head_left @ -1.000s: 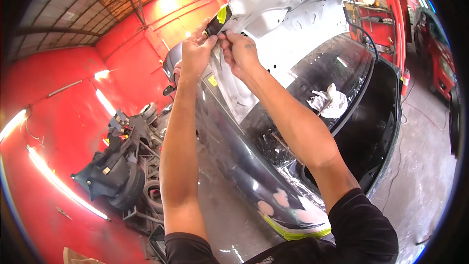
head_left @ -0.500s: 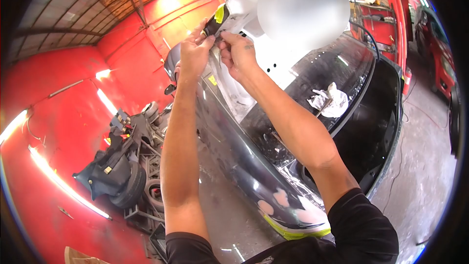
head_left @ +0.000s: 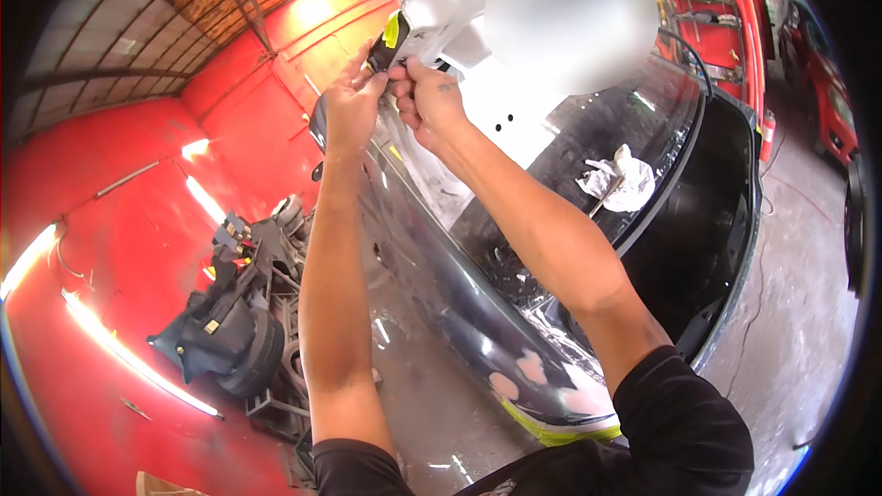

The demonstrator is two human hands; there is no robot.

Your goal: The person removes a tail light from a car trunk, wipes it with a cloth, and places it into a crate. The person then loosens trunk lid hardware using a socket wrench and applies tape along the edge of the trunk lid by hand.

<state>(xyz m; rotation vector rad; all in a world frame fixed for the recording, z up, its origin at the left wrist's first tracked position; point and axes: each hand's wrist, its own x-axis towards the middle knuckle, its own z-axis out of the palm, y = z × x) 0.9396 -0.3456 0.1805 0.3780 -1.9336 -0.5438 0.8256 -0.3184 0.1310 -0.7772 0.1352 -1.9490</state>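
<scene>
My left hand (head_left: 355, 108) reaches up and far ahead, its fingers closed at the lower end of a dark trim piece (head_left: 383, 53), thumb on the near side. A strip of yellow-green tape (head_left: 391, 30) sticks to that piece. Close beside it, my right hand (head_left: 435, 103) is curled in a pinch near the trim's lower edge; what lies between its fingertips is too small to make out. Both hands are above the side of a dark car body (head_left: 441, 266), next to a pale, film-like covering (head_left: 430, 179).
A crumpled white cloth or plastic (head_left: 623, 181) lies on the black panel (head_left: 514, 257) at my right. Piled car parts (head_left: 230, 335) stand by the red wall (head_left: 101, 220). Further right are a shelf (head_left: 703, 14) and a red car (head_left: 827, 101). A blurred patch hides the upper middle.
The view has shifted slightly, and both hands with the trim piece appear a little further left and lower. Their grip looks much the same.
</scene>
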